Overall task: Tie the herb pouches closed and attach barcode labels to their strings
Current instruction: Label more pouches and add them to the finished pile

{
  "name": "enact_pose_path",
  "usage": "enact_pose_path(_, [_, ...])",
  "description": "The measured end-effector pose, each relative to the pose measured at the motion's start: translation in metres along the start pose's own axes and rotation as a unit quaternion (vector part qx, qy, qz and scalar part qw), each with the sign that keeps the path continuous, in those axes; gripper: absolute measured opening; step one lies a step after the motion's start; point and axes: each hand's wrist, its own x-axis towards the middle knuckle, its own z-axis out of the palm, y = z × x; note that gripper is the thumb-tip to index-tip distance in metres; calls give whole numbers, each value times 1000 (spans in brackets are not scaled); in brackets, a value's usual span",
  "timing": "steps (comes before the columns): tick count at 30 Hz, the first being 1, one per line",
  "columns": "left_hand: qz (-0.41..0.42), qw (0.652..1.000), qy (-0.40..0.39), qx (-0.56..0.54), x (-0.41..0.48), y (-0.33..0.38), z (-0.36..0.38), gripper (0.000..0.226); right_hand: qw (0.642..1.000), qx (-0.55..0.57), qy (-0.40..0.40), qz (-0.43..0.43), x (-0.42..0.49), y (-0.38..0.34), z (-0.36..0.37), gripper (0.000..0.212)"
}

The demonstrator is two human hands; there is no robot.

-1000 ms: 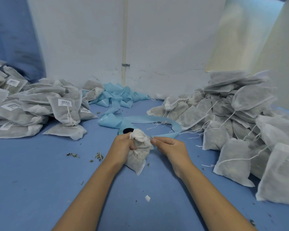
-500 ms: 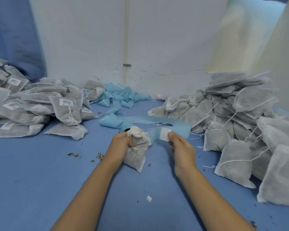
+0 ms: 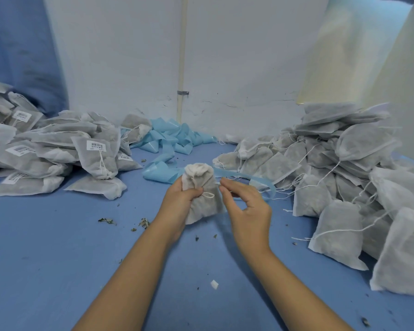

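My left hand (image 3: 177, 201) grips a grey herb pouch (image 3: 202, 185) upright just above the blue table, its gathered neck on top. A white string (image 3: 207, 194) loops across the pouch's front by my left thumb. My right hand (image 3: 246, 209) is right beside the pouch, thumb and forefinger pinched together at its right edge on a small barcode label that is barely visible between the fingertips. A light blue label backing strip (image 3: 253, 179) curls on the table just behind both hands.
Labelled, tied pouches (image 3: 93, 158) are heaped at the left. Pouches with loose strings (image 3: 344, 177) are piled at the right. Crumpled blue backing tape (image 3: 177, 137) lies against the back wall. Herb crumbs (image 3: 144, 222) and a white paper scrap (image 3: 214, 284) dot the table (image 3: 58, 259).
My right hand pulled a white label off the blue strip and brought it back to the pouch. My left hand raised the pouch and turned it more upright.
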Motion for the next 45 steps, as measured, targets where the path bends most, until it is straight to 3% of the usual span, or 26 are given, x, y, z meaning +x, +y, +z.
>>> enact_pose_path(3, [1, 1000, 3, -9, 0, 0, -1, 31, 995, -47, -13, -87, -3, 2, 2, 15])
enact_pose_path(9, [0, 999, -11, -31, 1, 1, 0, 32, 980, -93, -27, -176, -5, 6, 4, 14])
enact_pose_path(13, [-13, 996, 13, -89, 4, 1, 0, 20, 964, -135, -63, -219, -7, 14, 4, 16])
enact_pose_path(17, [13, 997, 37, -66, 4, 2, -4, 16, 945, -217, -91, -227, -8, 14, 4, 20])
enact_pose_path(19, [21, 997, 36, -60, 4, 3, -7, 18, 965, -182, -96, -164, -8, 11, 5, 15])
enact_pose_path(22, [25, 999, -5, -23, 3, 7, -9, 21, 995, -52, -85, 25, -3, 7, 6, 20])
enact_pose_path(24, [17, 998, -48, -29, 2, 8, -8, 20, 980, 32, -102, 169, 2, 7, 5, 32])
enact_pose_path(27, [9, 995, -90, -37, -1, 8, -5, 16, 924, 178, -154, 303, 4, 8, 2, 11])
enact_pose_path(29, [13, 994, -105, -32, -3, 7, -5, 19, 905, 223, -152, 330, 3, 8, 2, 8])
enact_pose_path(32, [-15, 992, -126, -17, -4, 5, -8, 44, 894, 272, -103, 340, 7, 10, 2, 14])
enact_pose_path(36, [-66, 988, -139, 4, -4, 0, -11, 21, 883, 297, -84, 354, 7, 12, 0, 16])
enact_pose_path(41, [-100, 983, -155, -22, -4, 2, -15, 24, 850, 349, -79, 386, 6, 12, 2, 15])
enact_pose_path(43, [-96, 984, -144, 38, -5, 5, -16, 21, 851, 347, -78, 386, 5, 11, 4, 15])
enact_pose_path(45, [-82, 974, -125, 172, -7, 10, -19, 23, 855, 343, -77, 381, 5, 10, 4, 13])
